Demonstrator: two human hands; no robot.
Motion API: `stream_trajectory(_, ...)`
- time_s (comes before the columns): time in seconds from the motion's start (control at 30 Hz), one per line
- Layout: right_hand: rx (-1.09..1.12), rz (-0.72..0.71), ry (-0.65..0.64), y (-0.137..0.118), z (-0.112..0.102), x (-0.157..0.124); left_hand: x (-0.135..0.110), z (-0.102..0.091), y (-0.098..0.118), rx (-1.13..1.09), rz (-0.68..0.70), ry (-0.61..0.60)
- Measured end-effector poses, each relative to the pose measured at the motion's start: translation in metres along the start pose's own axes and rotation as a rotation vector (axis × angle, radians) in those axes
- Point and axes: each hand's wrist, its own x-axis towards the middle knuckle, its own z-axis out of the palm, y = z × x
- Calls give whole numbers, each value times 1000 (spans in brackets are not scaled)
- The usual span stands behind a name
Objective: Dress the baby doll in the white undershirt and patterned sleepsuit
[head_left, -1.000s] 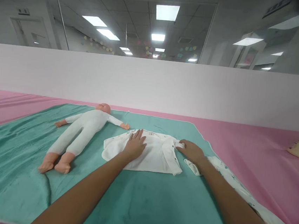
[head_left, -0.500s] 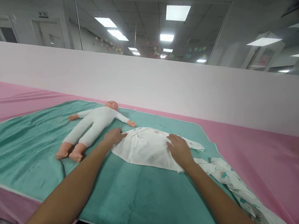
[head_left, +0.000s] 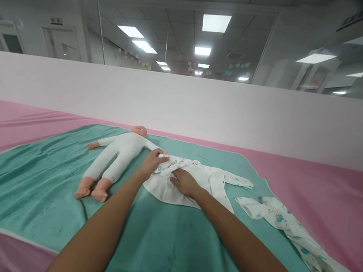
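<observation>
A white baby shirt point(head_left: 178, 196) with small green prints lies opened out on the green towel. At its upper left corner, my left hand point(head_left: 151, 163) closes thumb and fingers on the cloth near the sleeve. My right hand point(head_left: 186, 184) rests palm down on the middle of the shirt, fingers stretched forward by a fold and thumb apart; the fold partly hides the fingertips. Left of the shirt, a baby doll point(head_left: 121, 147) in a white body suit lies on its back, head toward the wall. The doll's hand nearest the shirt is partly covered by my left hand.
A printed white baby garment point(head_left: 300, 237) lies bunched along the right side of the green towel point(head_left: 171, 246). Pink sheeting point(head_left: 332, 197) surrounds the towel. A low white wall point(head_left: 184, 106) with glass above stands behind. Something skin-coloured shows at the far right edge.
My right hand has moved left from the shirt's right side to its middle. The shirt's right front panel now lies spread outward. My left hand has shifted slightly up at the shirt's corner.
</observation>
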Motion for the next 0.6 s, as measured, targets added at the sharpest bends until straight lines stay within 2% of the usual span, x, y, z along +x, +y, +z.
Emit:
stream_trajectory(0.07,0,33,72,-8,6,21,1,4,-4,-249,-57,-85)
stream_trajectory(0.1,15,50,116,-10,9,28,3,4,-8,-322,-81,-55)
stream_trajectory(0.23,240,80,257,-6,13,34,16,-6,-32,-383,-145,308)
stream_trajectory(0.33,380,174,251,2,14,32,25,-20,-48,-393,-147,401)
stream_trajectory(0.43,338,163,207,6,17,32,26,-28,-55,-105,-31,454)
stream_trajectory(0.5,258,124,173,5,19,32,24,-25,-53,126,57,470)
stream_trajectory(0.57,181,98,152,5,20,33,18,-17,-48,311,93,383)
stream_trajectory(0.6,148,93,150,5,20,33,15,-12,-44,401,80,284)
